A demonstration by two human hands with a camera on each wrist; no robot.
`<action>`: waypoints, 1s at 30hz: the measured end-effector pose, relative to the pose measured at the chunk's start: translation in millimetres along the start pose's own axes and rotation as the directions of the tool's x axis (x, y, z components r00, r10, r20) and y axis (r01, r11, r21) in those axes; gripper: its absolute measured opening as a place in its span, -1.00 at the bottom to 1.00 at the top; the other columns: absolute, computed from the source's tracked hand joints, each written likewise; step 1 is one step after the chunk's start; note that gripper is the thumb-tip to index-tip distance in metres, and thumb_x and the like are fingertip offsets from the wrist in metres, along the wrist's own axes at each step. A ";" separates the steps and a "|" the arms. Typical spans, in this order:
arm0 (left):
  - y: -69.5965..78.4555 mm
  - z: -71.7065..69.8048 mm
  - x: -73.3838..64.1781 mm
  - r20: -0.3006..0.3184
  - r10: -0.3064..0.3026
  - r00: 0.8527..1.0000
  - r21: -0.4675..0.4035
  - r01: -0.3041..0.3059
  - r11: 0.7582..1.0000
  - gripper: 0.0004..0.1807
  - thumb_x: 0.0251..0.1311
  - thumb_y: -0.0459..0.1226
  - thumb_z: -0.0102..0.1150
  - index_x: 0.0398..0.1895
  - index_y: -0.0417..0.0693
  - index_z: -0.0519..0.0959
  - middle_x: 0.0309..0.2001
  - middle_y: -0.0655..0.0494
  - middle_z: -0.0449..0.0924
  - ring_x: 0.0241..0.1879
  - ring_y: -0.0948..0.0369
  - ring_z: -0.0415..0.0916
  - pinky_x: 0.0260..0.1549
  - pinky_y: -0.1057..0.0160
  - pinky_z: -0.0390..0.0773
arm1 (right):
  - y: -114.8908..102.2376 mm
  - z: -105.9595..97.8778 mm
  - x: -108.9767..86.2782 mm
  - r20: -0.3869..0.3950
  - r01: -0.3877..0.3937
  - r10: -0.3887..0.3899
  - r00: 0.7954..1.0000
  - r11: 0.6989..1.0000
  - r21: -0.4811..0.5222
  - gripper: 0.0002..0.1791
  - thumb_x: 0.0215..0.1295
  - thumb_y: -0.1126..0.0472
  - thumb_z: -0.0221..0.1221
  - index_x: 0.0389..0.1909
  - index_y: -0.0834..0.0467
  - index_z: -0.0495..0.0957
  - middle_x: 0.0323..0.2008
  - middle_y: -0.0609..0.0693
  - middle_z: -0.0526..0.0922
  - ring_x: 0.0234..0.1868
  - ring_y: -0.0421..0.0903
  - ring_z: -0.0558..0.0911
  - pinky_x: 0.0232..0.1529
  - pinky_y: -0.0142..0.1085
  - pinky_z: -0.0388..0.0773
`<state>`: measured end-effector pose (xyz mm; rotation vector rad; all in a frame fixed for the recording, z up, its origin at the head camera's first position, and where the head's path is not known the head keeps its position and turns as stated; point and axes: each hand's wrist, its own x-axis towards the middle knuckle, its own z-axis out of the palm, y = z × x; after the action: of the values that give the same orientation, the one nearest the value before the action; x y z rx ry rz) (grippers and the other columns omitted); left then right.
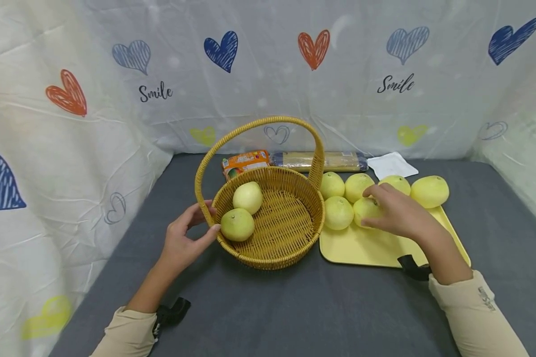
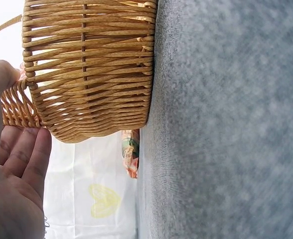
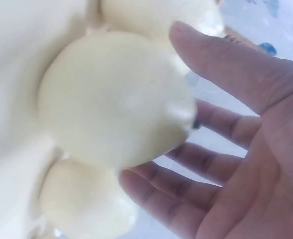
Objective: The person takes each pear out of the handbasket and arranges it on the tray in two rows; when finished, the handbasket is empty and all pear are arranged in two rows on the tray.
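A round wicker basket point(image 1: 277, 258) with a tall arched handle stands on the dark cloth. Two small pale green melons point(image 1: 237, 225) lie at its left side. My left hand point(image 1: 189, 238) grips the handle's base at the left rim, the thumb on the near side and the fingers beyond; the left wrist view shows them around the weave point(image 2: 86, 74). To the right, my right hand point(image 1: 395, 210) spreads its thumb and fingers about a pale yellow melon point(image 3: 116, 99) in the front row on the tray. A firm grip on it does not show.
Several more pale yellow melons point(image 1: 430, 192) sit on the yellow tray point(image 1: 366, 253). Behind the basket lie an orange packet point(image 1: 245, 161) and a long clear-wrapped pack point(image 1: 335, 161). A folded white cloth point(image 1: 392, 164) lies behind the tray, before the hanging backdrop.
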<state>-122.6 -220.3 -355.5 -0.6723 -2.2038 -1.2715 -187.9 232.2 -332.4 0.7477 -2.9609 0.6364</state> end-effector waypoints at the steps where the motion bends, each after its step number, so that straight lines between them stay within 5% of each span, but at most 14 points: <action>1: 0.1 -0.1 -0.1 -0.001 0.000 1.000 0.001 0.000 1.000 -0.44 -0.04 -0.66 0.37 0.12 -0.49 0.50 -0.12 -0.29 0.64 -0.12 -0.19 0.61 0.03 0.39 0.58 | -3.5 -0.9 0.3 -0.015 0.025 -0.025 1.000 1.000 0.003 -0.42 0.12 0.15 0.48 0.10 0.30 0.51 -0.03 0.24 0.55 -0.06 0.12 0.54 -0.08 0.04 0.51; 5: -4.0 0.1 -1.4 -0.005 0.000 1.000 0.002 0.000 1.000 -0.43 -0.05 -0.67 0.38 0.13 -0.47 0.51 -0.12 -0.28 0.64 -0.12 -0.17 0.61 0.03 0.38 0.58 | -21.9 -0.7 4.2 -0.076 0.129 -0.125 0.989 0.990 0.048 -0.49 0.21 0.18 0.42 0.12 0.29 0.54 0.02 0.21 0.58 0.04 0.15 0.55 0.02 0.08 0.50; 13: -40.0 0.7 -11.6 0.008 -0.008 1.000 -0.007 0.008 1.000 -0.40 0.04 -0.54 0.42 0.22 -0.33 0.51 -0.04 -0.05 0.67 -0.04 0.06 0.64 0.06 0.34 0.58 | -61.0 20.5 25.4 -0.103 0.359 -0.347 0.932 0.925 0.128 -0.62 0.26 0.24 0.39 0.08 0.18 0.60 0.01 0.04 0.59 0.00 0.01 0.58 -0.01 -0.05 0.56; 20: -18.1 1.2 -6.7 -0.010 0.023 1.000 0.000 -0.023 1.000 -0.41 -0.06 -0.66 0.39 0.14 -0.48 0.50 -0.11 -0.24 0.66 -0.11 -0.12 0.63 0.03 0.41 0.57 | -107.4 58.4 52.0 -0.027 0.513 -0.516 0.856 0.843 0.160 -0.60 0.28 0.21 0.37 0.13 0.12 0.60 0.07 0.01 0.57 0.07 -0.06 0.58 0.07 -0.16 0.58; 23: -6.5 0.6 -3.4 -0.012 0.027 1.000 -0.005 -0.027 1.000 -0.42 -0.07 -0.68 0.37 0.13 -0.50 0.50 -0.12 -0.30 0.64 -0.13 -0.18 0.62 0.02 0.41 0.57 | -126.6 74.5 62.3 0.017 0.496 -0.504 0.863 0.854 0.154 -0.52 0.30 0.14 0.36 0.20 0.14 0.55 0.10 0.03 0.57 0.10 -0.06 0.58 0.11 -0.15 0.56; 30: -2.6 0.8 -0.4 0.000 0.031 1.000 -0.001 -0.031 1.000 -0.42 -0.06 -0.69 0.37 0.13 -0.49 0.50 -0.12 -0.30 0.65 -0.13 -0.20 0.62 0.02 0.40 0.58 | -159.9 95.0 78.2 0.065 0.326 -0.344 0.937 0.924 0.198 -0.29 0.24 -0.02 0.41 0.34 0.17 0.43 0.21 0.09 0.54 0.18 -0.01 0.55 0.12 -0.09 0.56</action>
<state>-124.2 -220.8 -357.8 -0.7035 -2.1844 -1.2578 -176.4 31.4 -349.0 1.3020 -2.7758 0.8735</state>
